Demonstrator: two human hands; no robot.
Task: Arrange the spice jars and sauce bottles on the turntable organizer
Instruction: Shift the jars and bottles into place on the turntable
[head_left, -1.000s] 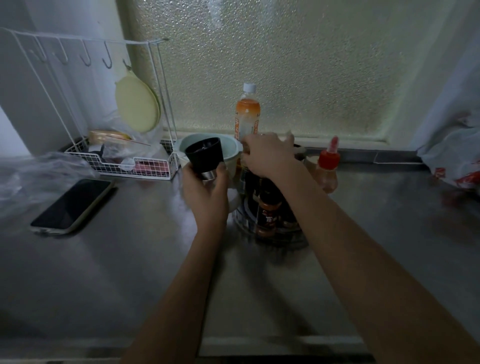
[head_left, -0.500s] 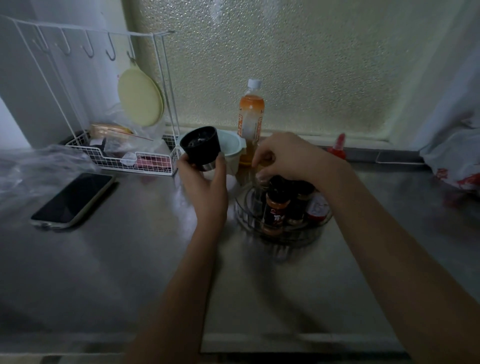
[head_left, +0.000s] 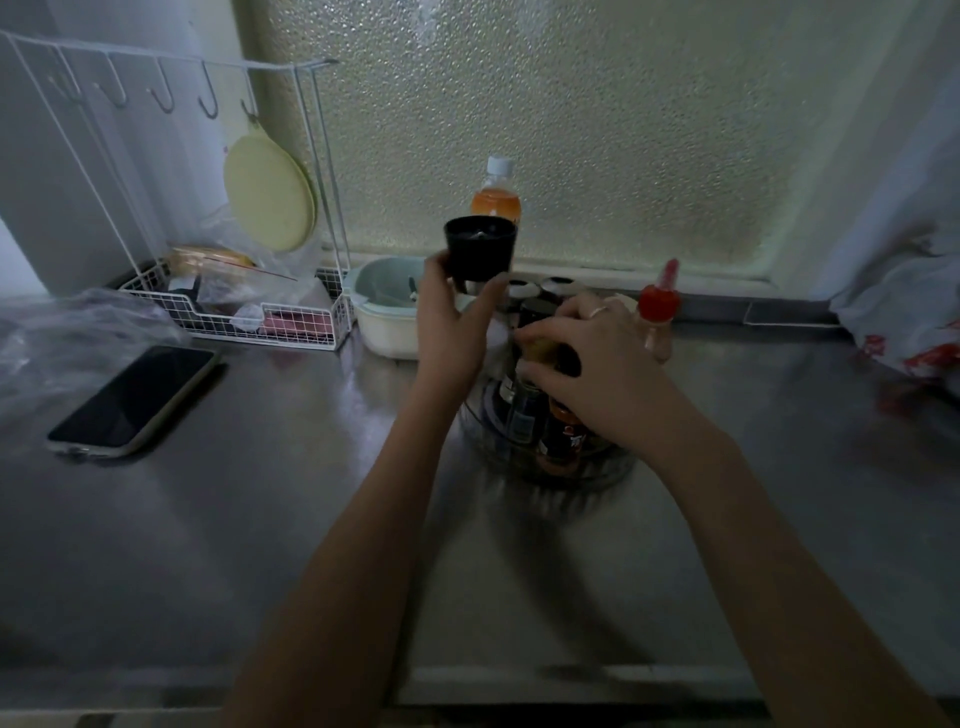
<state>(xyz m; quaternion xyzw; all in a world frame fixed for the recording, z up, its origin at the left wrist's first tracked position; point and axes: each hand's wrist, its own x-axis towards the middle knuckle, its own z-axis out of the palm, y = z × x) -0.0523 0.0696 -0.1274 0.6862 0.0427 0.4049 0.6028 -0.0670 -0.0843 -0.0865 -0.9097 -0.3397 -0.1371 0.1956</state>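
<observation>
We look down at a dim steel counter in front of a frosted glass window. Our left hand is raised above the counter, its fingers wrapped around the lower part of a black jar, which it holds upright in the air, just left of the turntable. Our right hand reaches over the clear round turntable organizer, which sits on the counter near the middle of the view. Its fingers are curled around the top of a jar with a yellowish cap that stands among the others on the turntable. Several dark spice jars are packed upright on the turntable, partly hidden under that hand; one shows an orange label. Just behind and to the right of the turntable stands a squeeze bottle with a red pointed cap. Further back, against the window sill, an orange drink bottle with a white cap stands behind the black jar. A pale bowl rests left of the hands, next to a white wire rack with hooks, from which a pale yellow round lid hangs. A phone lies face up on the left of the counter, beside crumpled clear plastic. A white bag with red print sits at the far right.
</observation>
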